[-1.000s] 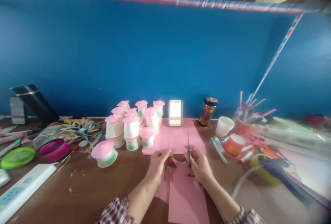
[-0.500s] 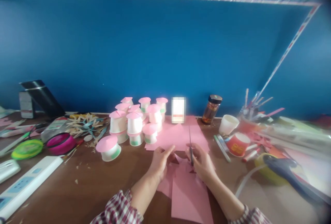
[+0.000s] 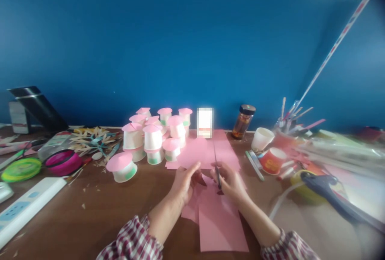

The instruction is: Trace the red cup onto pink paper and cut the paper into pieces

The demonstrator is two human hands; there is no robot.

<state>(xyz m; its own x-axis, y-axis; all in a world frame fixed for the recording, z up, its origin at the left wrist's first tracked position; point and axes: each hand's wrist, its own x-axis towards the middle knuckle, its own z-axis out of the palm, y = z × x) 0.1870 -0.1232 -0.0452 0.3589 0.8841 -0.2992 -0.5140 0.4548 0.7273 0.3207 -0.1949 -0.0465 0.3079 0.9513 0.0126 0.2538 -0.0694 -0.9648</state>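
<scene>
My right hand [image 3: 230,182] is closed round a pair of scissors [image 3: 216,164], whose blades point away from me over a pink sheet. My left hand [image 3: 185,184] pinches the edge of the pink paper [image 3: 218,222] that lies on the brown table [image 3: 99,216] in front of me. The two hands are close together, with a cut corner of the paper between them. A larger pink sheet [image 3: 207,152] lies just beyond the hands.
A cluster of white paper cups with pink lids [image 3: 153,138] stands left of the sheet. A brown jar [image 3: 243,121], a white cup [image 3: 261,138], a red cup [image 3: 272,160], pens and a glue gun [image 3: 327,192] are at the right. Tape rolls [image 3: 61,162] and a power strip [image 3: 24,210] lie left.
The view has shifted slightly. Both hands stay on the pink paper; the scissors have tilted a little to the left.
</scene>
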